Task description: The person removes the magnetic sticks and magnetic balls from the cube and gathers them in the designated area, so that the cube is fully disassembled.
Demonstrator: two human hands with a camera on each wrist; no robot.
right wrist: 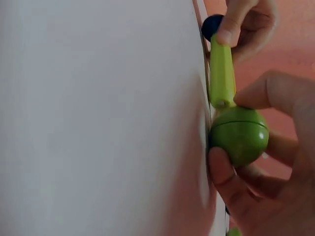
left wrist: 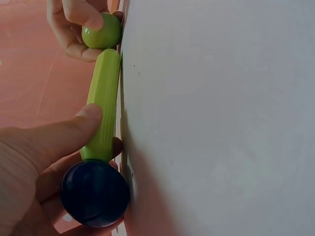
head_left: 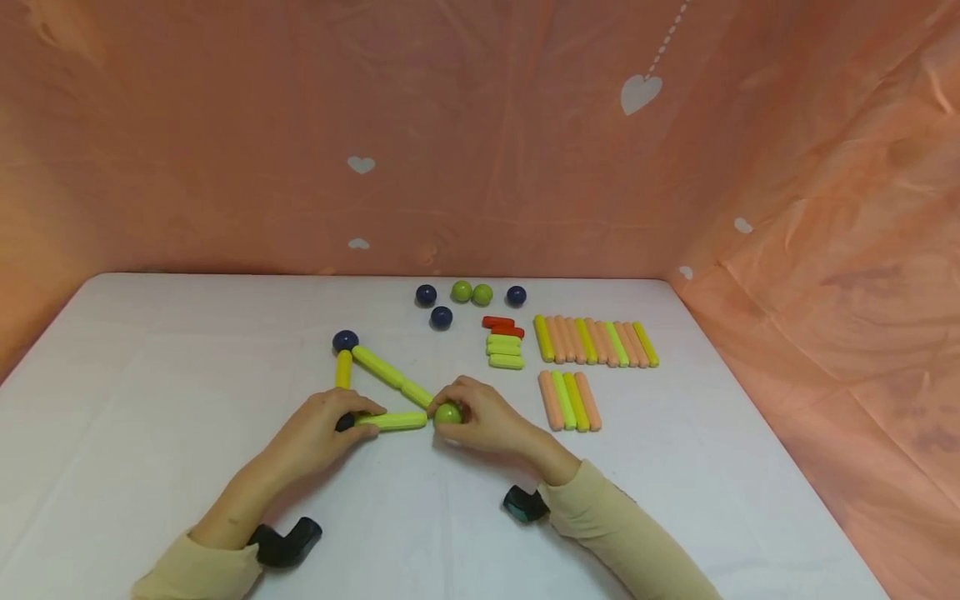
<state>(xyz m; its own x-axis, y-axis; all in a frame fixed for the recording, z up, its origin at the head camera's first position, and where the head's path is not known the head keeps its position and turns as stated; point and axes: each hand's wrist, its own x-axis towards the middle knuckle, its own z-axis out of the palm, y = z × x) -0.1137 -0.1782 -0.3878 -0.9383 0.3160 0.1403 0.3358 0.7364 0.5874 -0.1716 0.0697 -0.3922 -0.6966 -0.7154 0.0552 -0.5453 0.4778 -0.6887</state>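
Observation:
My left hand (head_left: 318, 425) pinches a light green stick (head_left: 401, 422) between thumb and fingers. At that stick's near end a dark blue ball (left wrist: 95, 193) sits within the hand. My right hand (head_left: 483, 417) grips a green ball (head_left: 448, 413) with thumb and fingers, close to the stick's other end; I cannot tell whether they touch. A yellow stick (head_left: 343, 368) runs from the left hand up to another dark blue ball (head_left: 346, 341). From there two light green sticks in line, the upper one (head_left: 378, 367) and lower one (head_left: 416, 393), slant toward the right hand, outlining a triangle.
Green balls (head_left: 461, 291) and dark blue balls (head_left: 441, 317) lie at the back of the white table (head_left: 187, 350). Right of them are short red sticks (head_left: 498, 322), short green sticks (head_left: 506, 362) and two rows of longer sticks, far row (head_left: 596, 342) and near row (head_left: 570, 402).

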